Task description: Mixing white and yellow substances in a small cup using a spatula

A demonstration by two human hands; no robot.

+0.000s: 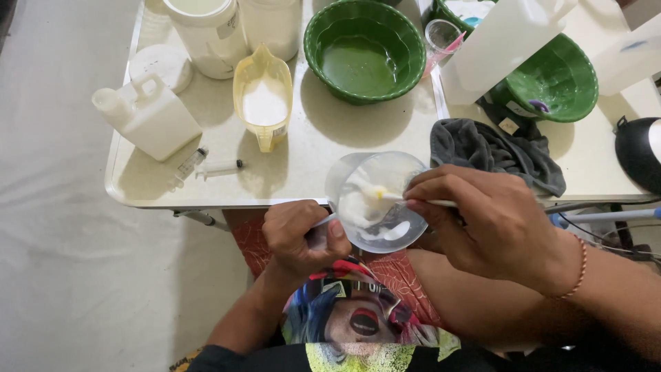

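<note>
The pale surface (310, 165) spreads out beyond both hands. On it, farthest past the hands, stands a green bowl (365, 48) holding greenish liquid, and a second green bowl (554, 79) sits beyond the right hand, behind a crumpled grey cloth (492, 151). Beyond the left hand are a white jug (155, 117), a yellow measuring cup (263, 103) with white contents, and two syringes (206, 167) lying flat. Between the hands, over the near edge of the surface, is a clear plastic cup (375, 200) smeared inside with white paste. The left hand (299, 238) is closed around its handle. The right hand (482, 220) pinches a thin stick (413, 200), whose tip reaches into the cup.
</note>
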